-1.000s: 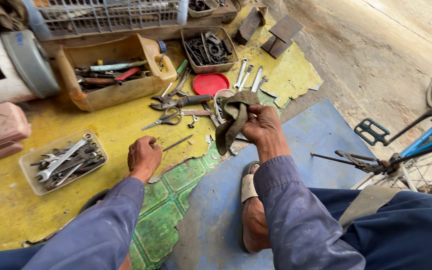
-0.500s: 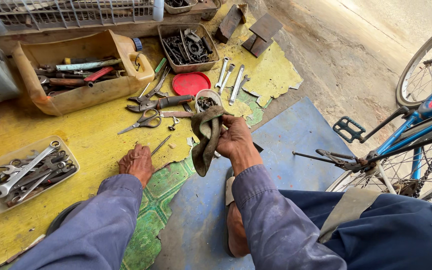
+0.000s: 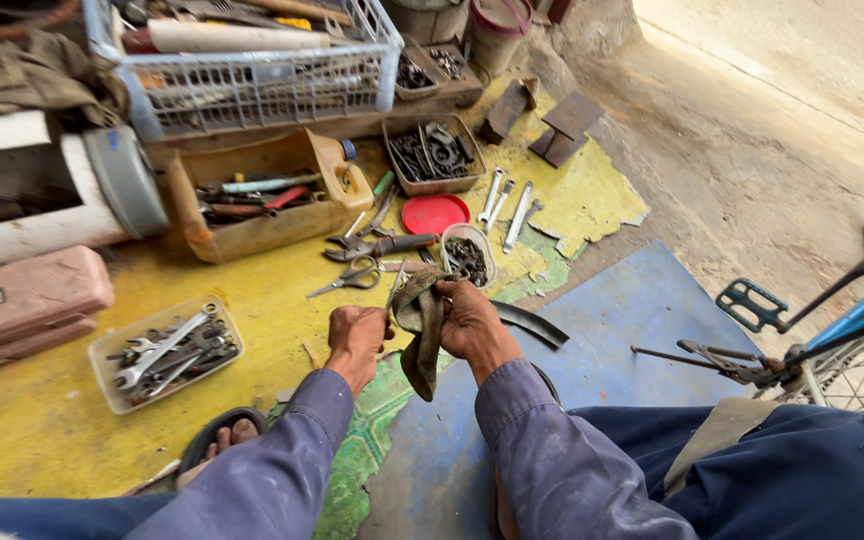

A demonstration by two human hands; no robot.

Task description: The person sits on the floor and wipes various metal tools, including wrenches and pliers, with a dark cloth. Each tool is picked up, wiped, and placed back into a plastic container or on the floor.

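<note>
Yellow painted floor carries scattered tools. Right hand grasps a dirty rag hanging lengthwise downward; left hand, fingers clenched on something small I cannot identify, sits just left of it.

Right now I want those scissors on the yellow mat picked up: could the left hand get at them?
Probably yes: the scissors lie in the open just ahead of the left hand, nothing between, though that hand seems to grip the rag.
</note>
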